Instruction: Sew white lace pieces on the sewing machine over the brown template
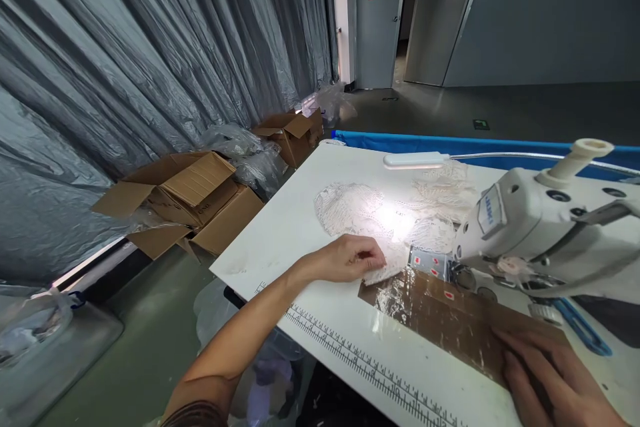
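My left hand is closed in a pinch on the near edge of a piece of white lace fabric, which lies bunched on the white sewing table. Under a bright lamp spot, part of the lace looks washed out. It reaches toward the metal plate at the head of a white sewing machine. My right hand rests with fingers stretched out on a brown, shiny taped strip in front of the machine. Some of that hand is cut off by the frame edge.
A white lamp on a bendable arm sits behind the lace. Blue scissors-like snips lie right of the strip. A printed ruler runs along the table's front edge. Open cardboard boxes and a plastic bin stand left.
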`<state>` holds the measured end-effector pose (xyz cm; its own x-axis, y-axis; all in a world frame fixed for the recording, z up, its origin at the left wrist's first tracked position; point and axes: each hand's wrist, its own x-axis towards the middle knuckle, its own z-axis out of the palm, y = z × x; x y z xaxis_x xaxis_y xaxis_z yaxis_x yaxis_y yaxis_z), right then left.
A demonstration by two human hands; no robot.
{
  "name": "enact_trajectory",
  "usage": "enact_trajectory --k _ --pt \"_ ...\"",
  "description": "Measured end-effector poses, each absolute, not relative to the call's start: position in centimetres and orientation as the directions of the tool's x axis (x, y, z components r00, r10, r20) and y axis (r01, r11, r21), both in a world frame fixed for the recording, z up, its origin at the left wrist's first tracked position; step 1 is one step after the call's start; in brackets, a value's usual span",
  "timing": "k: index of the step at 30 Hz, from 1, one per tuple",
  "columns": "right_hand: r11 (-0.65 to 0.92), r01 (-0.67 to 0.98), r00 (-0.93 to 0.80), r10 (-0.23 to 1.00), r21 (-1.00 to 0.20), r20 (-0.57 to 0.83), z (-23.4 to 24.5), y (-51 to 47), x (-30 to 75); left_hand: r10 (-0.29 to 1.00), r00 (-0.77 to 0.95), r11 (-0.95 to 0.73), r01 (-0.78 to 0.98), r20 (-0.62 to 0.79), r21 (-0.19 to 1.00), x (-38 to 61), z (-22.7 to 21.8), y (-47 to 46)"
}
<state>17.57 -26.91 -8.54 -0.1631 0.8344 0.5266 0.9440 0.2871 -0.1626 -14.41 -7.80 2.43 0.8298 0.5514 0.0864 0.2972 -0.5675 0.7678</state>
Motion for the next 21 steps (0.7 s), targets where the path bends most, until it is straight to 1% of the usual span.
enact_trajectory --k 3,6,9,12,15,18,19,21 --pt "0.271 0.950 -0.153 0.841 -0.159 0.518 -8.7 -27.1 17.6 0.676 0.717 -0.489 0.263 0.171 0.832 -15.7 3.4 -7.2" --pt "0.277 0.950 -0.171 0.848 -0.144 0.502 -9.0 -27.3 17.9 0.776 0.591 -0.422 0.231 0.218 0.877 -18.8 4.7 -7.0" --pt "0.260 0.950 -0.154 0.870 -0.172 0.468 -8.8 -27.4 17.7 0.833 0.523 -0.329 0.202 0.183 0.922 -22.6 6.2 -7.4" --pt "0.220 0.950 -0.097 0.883 -0.223 0.458 -7.7 -27.4 16.5 0.872 0.472 -0.295 0.291 0.132 0.910 -25.1 7.5 -8.7" --pt "0.155 0.947 -0.011 0.891 -0.283 0.453 -6.9 -27.4 15.5 0.825 0.566 -0.291 0.439 -0.009 0.850 -24.8 7.9 -10.3" --pt "0.180 0.947 -0.039 0.887 -0.267 0.461 -7.1 -27.3 15.7 0.698 0.689 -0.341 0.557 -0.193 0.757 -22.4 7.3 -11.4" --pt "0.198 0.947 -0.061 0.883 -0.252 0.466 -7.4 -27.3 15.9 0.656 0.722 -0.373 0.563 -0.219 0.737 -21.4 6.9 -11.5" --pt "0.229 0.948 -0.101 0.875 -0.221 0.473 -8.0 -27.2 16.6 0.616 0.761 -0.439 0.548 -0.206 0.712 -19.5 6.1 -11.1"
